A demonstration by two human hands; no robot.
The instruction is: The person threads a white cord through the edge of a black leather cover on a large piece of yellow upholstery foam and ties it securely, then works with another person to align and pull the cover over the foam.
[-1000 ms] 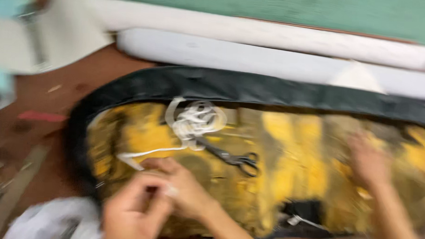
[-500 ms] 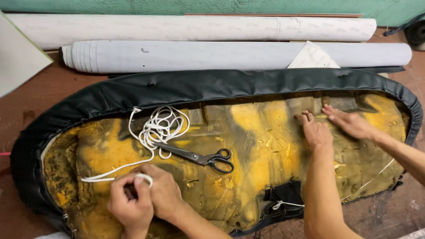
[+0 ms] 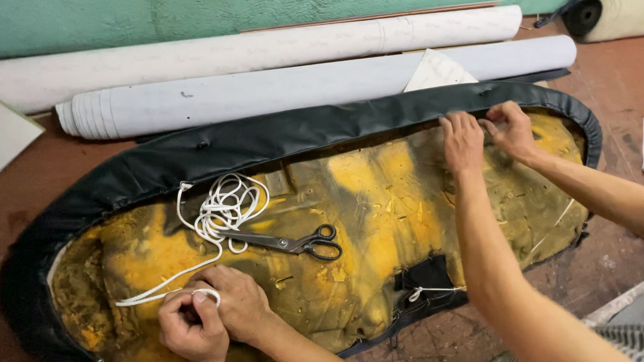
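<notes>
The co-worker's hands (image 3: 462,139) have moved up to the black cover (image 3: 266,140) rim, while our left hand (image 3: 187,333) and right hand (image 3: 240,310) still pinch the white cord (image 3: 221,213) over the yellow foam (image 3: 378,204).

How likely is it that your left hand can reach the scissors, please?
Probably yes: the scissors lie bare on the foam with nothing between them and the left hand, which rests at the cover rim.
</notes>
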